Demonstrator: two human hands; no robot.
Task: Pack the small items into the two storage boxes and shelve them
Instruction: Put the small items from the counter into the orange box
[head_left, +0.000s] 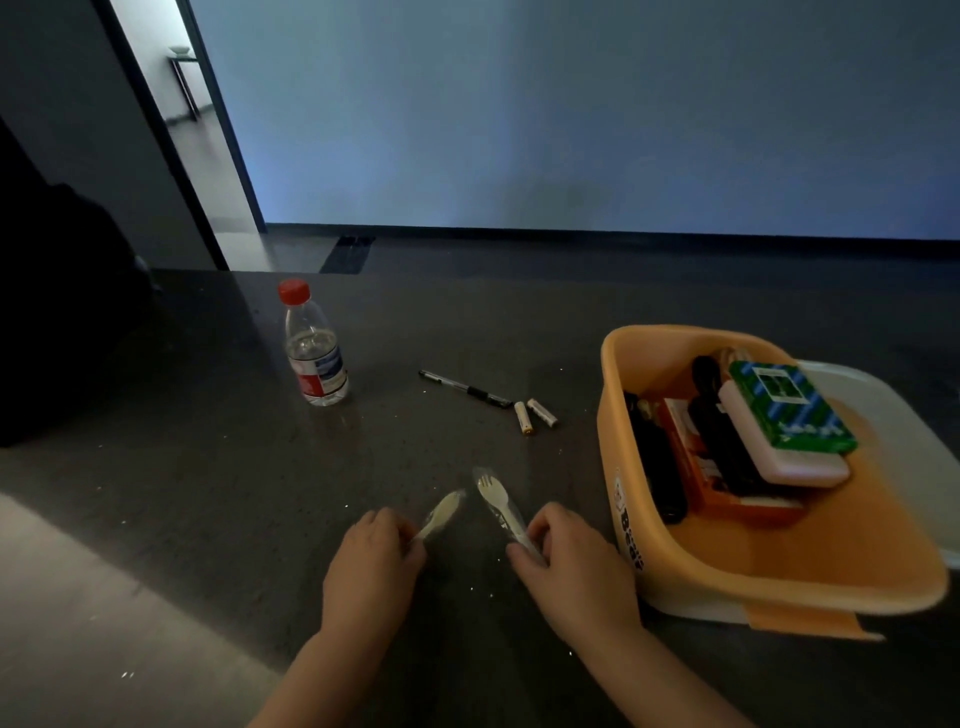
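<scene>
- Presently, left hand (371, 558): grip closed on the handle end of a wrapped plastic spoon (441, 514); bowl of the spoon points to about 1 o'clock from the hand and lies low over the table (208, 467); contact with the surface cannot be told.
- Right hand (571, 564): grip pinched on the handle of a wrapped plastic fork (496, 504); tines point to about 11 o'clock from the hand. Clear wrapper visible round both utensils.
- Spoon and fork tips near each other, not touching, forming a V open toward the far edge.
- At 3 o'clock from the right hand, just beside it: orange storage box (779, 577), open top, printed label on the near-left wall. A white box (883, 410) shows behind it at its far-right side.
- Contents of the orange box, stacked at its far half: green carton (792, 410) on top of a white case (800, 467); below these an orange packet (691, 457) and several black items, not identifiable.
- At 12 o'clock from the hands, mid-table: two batteries (535, 414) side by side, near each other; a black pen (465, 388) just to their 10 o'clock side, tip close to the batteries.
- At 11 o'clock, further out: clear water bottle (314, 348), red cap, upright, well apart from the pen.
- Lighting dim; fine detail on the labels unreadable.
</scene>
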